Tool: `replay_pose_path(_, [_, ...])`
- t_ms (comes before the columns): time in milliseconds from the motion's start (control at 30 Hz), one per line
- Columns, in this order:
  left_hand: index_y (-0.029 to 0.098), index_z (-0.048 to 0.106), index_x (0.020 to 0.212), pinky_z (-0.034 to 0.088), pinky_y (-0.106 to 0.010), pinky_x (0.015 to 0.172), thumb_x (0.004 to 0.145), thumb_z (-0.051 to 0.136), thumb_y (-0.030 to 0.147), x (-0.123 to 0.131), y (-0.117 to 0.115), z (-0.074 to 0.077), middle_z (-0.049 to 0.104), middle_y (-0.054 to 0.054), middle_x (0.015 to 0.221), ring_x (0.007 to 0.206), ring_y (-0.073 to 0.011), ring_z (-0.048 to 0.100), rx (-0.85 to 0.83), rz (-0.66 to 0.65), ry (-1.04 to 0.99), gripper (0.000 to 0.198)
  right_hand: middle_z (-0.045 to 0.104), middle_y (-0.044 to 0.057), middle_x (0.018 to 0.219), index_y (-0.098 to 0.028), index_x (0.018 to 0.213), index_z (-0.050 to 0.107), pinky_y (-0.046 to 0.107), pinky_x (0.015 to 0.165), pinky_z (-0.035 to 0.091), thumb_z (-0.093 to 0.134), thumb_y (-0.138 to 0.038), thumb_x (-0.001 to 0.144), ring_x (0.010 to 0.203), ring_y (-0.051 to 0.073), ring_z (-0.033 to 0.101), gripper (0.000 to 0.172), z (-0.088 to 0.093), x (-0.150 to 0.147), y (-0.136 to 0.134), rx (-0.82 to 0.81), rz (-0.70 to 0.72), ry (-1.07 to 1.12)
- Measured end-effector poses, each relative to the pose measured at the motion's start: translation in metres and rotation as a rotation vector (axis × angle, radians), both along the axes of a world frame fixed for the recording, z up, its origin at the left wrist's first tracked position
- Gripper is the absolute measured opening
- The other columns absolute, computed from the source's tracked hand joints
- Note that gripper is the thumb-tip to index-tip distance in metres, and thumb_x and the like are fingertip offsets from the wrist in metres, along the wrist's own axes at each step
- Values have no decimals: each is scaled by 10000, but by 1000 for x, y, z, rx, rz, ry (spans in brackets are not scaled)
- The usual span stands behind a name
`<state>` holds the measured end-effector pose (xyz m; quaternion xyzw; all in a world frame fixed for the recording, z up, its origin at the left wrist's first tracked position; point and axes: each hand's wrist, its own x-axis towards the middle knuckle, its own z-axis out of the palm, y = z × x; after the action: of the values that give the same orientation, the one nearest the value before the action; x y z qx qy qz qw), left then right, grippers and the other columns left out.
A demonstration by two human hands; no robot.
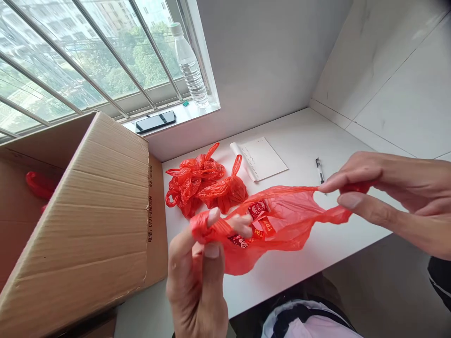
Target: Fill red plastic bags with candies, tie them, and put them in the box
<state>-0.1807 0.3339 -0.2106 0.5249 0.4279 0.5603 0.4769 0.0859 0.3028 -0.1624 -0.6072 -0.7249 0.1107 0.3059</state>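
A thin red plastic bag (292, 204) is stretched between my two hands above the white table. My left hand (197, 277) grips one handle, which wraps around its fingers. On the other side my right hand (373, 188) pinches the opposite handle between thumb and fingers. Through the film show several small red packets (259, 209) with printed labels; how they lie inside is partly hidden. Behind my left hand sits a heap of knotted red bags (193, 178), and another tied red bag (229, 190) rests at its right.
An open cardboard box (88, 206) stands at left, with red plastic inside. On the white table (299, 134) lie a notepad (266, 159) and a pen (319, 170). A phone (155, 122) and a water bottle (191, 70) are on the sill beside the barred window.
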Motion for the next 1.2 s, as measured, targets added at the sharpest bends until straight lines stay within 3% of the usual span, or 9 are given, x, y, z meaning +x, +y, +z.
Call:
replay_pose_path(67, [346,623,1204,579,-278,672,1055,481,316,3,7,7,652,19,758,724,-161,679,-77,-146,32,208,666,-10,925,-352,1116,657,254,687,545,602,-316,1004,821,146,651,130,7,-13,8,36,148,44])
replay_pose_path(200, [268,551,1248,558,-277,669,967,625,299,15,22,15,681,-34,927,785,-184,669,-109,-471,261,291,676,9,987,-244,1180,613,259,809,536,516,-200,1036,906,143,641,179,13,-43,35,44,471,37])
replay_pose_path(300, [230,614,963,519,-290,669,919,660,277,23,28,13,638,-23,835,754,-190,621,-61,-556,338,80,696,27,1013,-181,1155,600,283,876,518,454,-155,1047,925,143,627,183,11,-60,54,50,686,27])
replay_pose_path(433, [213,495,731,378,-261,571,1020,499,418,24,33,0,432,25,701,602,-122,382,-187,-481,112,355,667,75,1209,-160,1282,562,357,1024,455,506,-226,1047,1146,187,577,250,-4,-61,70,92,573,97])
replay_pose_path(600, [230,556,958,373,-213,594,1005,571,440,17,39,-16,414,46,777,628,-92,348,-472,-470,-97,216,697,17,1005,-190,1149,652,280,827,499,564,-264,1027,882,140,619,167,-29,-53,77,-162,471,221])
replay_pose_path(767, [259,571,1209,438,-222,641,1019,541,449,8,53,-28,517,55,690,609,-104,492,-613,-481,-164,270,648,8,858,-175,979,662,257,719,471,566,-186,1008,771,126,575,101,-34,-59,71,-129,395,284])
replay_pose_path(933, [186,678,908,454,-203,744,985,631,363,-5,63,-31,599,12,813,738,-95,538,-556,-593,-113,198,670,15,960,-190,1075,637,257,825,470,545,-191,1023,887,131,596,106,-41,-62,70,-137,533,281])
replay_pose_path(1067, [183,697,932,476,-208,733,968,656,298,-13,62,-30,638,-1,875,759,-100,573,-462,-649,47,127,631,70,1283,-210,1330,537,358,1041,415,492,-275,1052,1209,195,541,290,-65,-62,88,-210,520,321])
replay_pose_path(1200, [209,659,1046,511,-199,699,948,599,102,-16,57,-41,651,12,884,755,-106,597,-75,-447,384,157,685,30,1044,-220,1211,626,322,831,485,348,-360,1096,898,165,621,332,-87,-67,99,-482,512,442])
